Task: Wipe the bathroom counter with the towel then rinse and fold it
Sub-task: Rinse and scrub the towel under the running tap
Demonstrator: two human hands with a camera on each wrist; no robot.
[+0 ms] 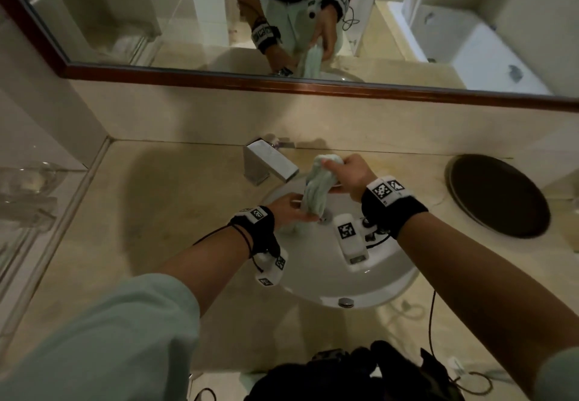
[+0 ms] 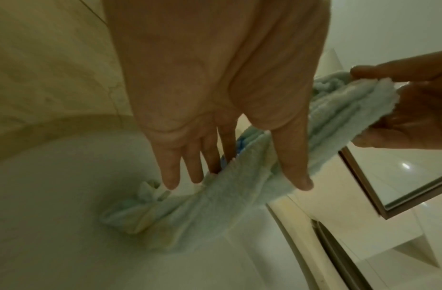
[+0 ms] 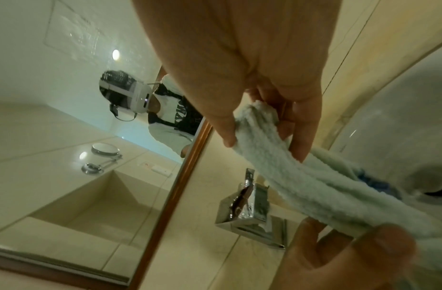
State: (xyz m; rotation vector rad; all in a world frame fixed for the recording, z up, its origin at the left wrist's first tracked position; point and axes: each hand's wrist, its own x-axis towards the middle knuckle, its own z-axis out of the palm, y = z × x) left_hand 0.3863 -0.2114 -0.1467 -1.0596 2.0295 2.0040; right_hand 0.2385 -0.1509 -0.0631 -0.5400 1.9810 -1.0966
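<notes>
A pale green towel (image 1: pixel 318 187), bunched into a long rope, hangs over the white sink (image 1: pixel 316 272). My right hand (image 1: pixel 344 173) grips its upper end beside the tap. My left hand (image 1: pixel 289 209) holds the lower part, with the thumb on one side and the fingers on the other. In the left wrist view the towel (image 2: pixel 202 212) runs between the thumb and fingers of my left hand (image 2: pixel 235 176), and its tail lies in the basin (image 2: pixel 53 215). In the right wrist view my right hand (image 3: pixel 264 145) pinches the towel (image 3: pixel 314 192) and my left hand (image 3: pixel 351 255) wraps it lower down.
A square chrome tap (image 1: pixel 269 162) stands behind the basin on the beige counter (image 1: pixel 156 212). A dark round tray (image 1: pixel 498 195) lies on the right. Glassware (image 1: pixel 28 187) sits on a shelf at the left. A framed mirror (image 1: pixel 156 9) covers the wall. The drain (image 3: pixel 433 186) is uncovered.
</notes>
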